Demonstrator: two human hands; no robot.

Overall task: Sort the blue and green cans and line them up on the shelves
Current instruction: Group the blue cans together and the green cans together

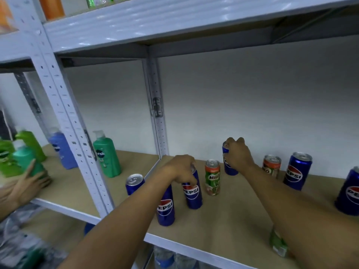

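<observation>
Hands on two blue Pepsi cans, both upright on the brown shelf board [233,220].
Left hand [182,168] curls its fingers over the top of a Pepsi can [192,193] mid-board, hiding the lid; right hand [238,154] grips a rear Pepsi can [229,166] near the back edge, covering most of it. A Milo can [212,177] stands between them. Another Pepsi can [166,208] stands near the front edge, its top hidden by the left forearm; a green can [278,243] at the front edge is largely hidden under the right forearm. A far-right Pepsi can [349,193] is cut off by the frame.
</observation>
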